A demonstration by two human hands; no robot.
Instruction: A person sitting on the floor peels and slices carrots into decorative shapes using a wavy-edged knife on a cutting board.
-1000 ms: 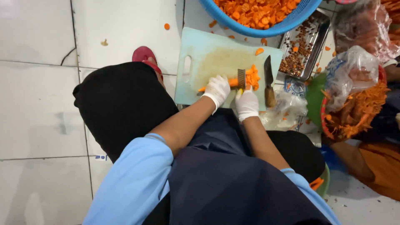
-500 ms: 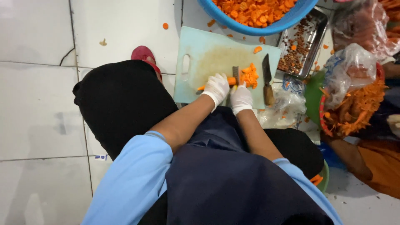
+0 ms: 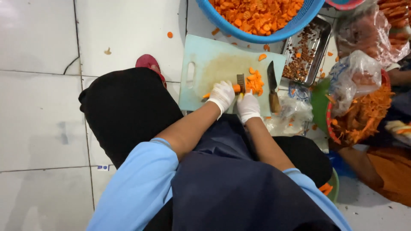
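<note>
On a pale green cutting board (image 3: pixel 201 81) lies a carrot (image 3: pixel 234 88), pinned down by my left hand (image 3: pixel 221 95) in a white glove. My right hand (image 3: pixel 248 107), also gloved, grips a crinkle-blade cutter (image 3: pixel 241 81) standing upright against the carrot's cut end. A small heap of orange carrot slices (image 3: pixel 255 81) sits just right of the blade. A wooden-handled knife (image 3: pixel 272 85) lies loose on the board's right edge.
A blue basket (image 3: pixel 295 25) full of carrot slices stands beyond the board. A metal tray (image 3: pixel 319 47) holds brown scraps. Plastic bags (image 3: pixel 357 72) and a tub of carrot peelings (image 3: pixel 364 115) are at the right, beside another person's leg (image 3: pixel 394 171). White tiled floor lies to the left.
My hands have stayed on the board with small chopping moves; the cutter now stands at the carrot's end and the slice heap sits close beside it.
</note>
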